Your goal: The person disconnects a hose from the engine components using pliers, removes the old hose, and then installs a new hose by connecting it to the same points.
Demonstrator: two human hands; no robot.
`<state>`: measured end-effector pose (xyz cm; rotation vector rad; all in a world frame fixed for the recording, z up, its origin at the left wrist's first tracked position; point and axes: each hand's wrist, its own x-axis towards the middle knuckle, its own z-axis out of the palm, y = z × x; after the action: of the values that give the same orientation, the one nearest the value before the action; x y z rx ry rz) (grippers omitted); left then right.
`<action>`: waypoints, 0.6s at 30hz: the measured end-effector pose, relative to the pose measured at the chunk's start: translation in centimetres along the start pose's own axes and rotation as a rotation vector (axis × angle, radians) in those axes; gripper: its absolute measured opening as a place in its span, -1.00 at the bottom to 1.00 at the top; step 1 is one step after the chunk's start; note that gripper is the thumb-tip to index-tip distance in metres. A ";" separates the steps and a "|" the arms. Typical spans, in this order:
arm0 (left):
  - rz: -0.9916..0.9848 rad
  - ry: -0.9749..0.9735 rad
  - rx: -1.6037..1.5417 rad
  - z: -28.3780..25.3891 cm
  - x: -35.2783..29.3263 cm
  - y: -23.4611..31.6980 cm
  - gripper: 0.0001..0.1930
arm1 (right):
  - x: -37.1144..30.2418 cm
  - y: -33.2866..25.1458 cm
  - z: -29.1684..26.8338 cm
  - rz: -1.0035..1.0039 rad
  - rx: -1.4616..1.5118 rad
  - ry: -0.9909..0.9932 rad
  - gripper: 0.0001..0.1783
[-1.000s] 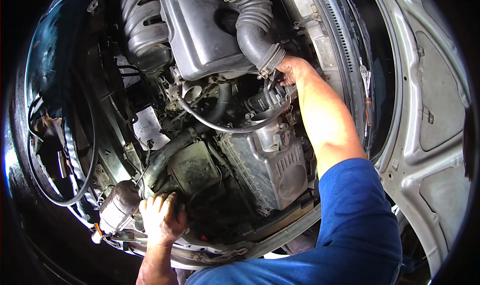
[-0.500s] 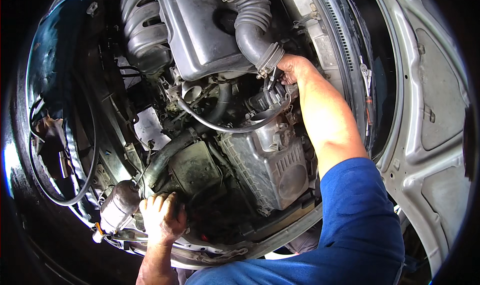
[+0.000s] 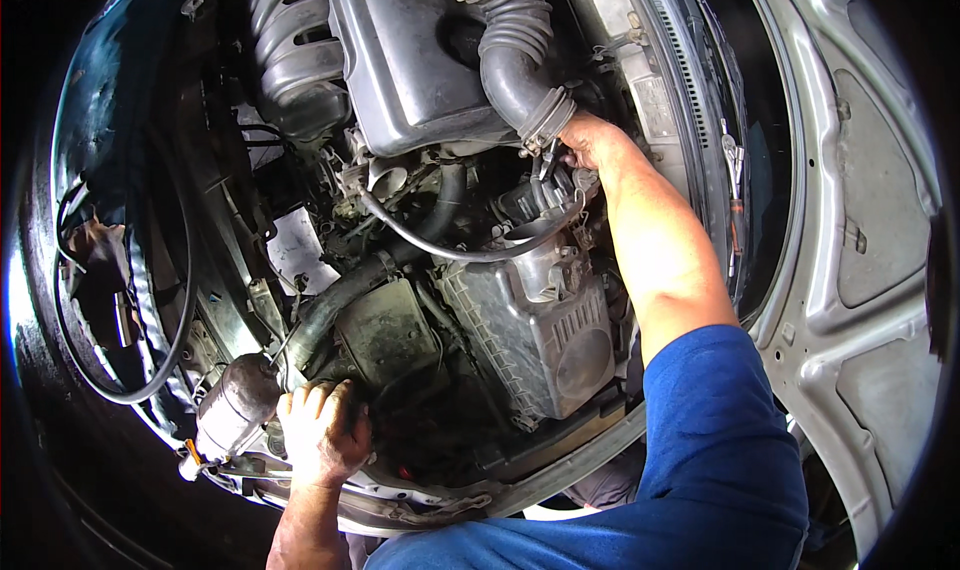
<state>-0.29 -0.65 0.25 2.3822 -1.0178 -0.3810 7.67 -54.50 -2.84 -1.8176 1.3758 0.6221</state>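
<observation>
The dark grey ribbed rubber hose (image 3: 517,40) lies at the top of the engine bay, beside the smooth grey plastic engine cover (image 3: 405,65). Its long axis runs from upper left to lower right with a bend midway; the upper mouth faces up and left, and the lower cuff points down toward the right hand (image 3: 592,145). That hand reaches in just beside the cuff, its fingers mostly hidden and the visible ones curled; I cannot tell whether they are clamped on anything. The left hand (image 3: 326,432) lies at the front edge of the bay, fingers side by side and slightly bent; its palm is hidden, so I cannot tell if it grips. Just left of it sits a dark, shiny metal cylinder (image 3: 238,395).

Below the cuff, a thin black curved hose (image 3: 440,253) arcs across in front of the round mouth of a black plastic ribbed box (image 3: 540,345). The outstretched arm (image 3: 665,235), in a blue fabric sleeve (image 3: 705,400), covers part of the bay's right side, near the grey metal hood panel (image 3: 825,315).
</observation>
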 end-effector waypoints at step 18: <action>-0.020 -0.008 -0.039 -0.1 0.0 -0.2 -0.62 | 1.0 -0.3 -0.4 0.009 -0.021 0.004 -0.80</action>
<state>-0.15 -0.48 0.23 2.3599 -0.9819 -0.4139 8.23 -55.42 -3.27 -1.8314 1.3851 0.6402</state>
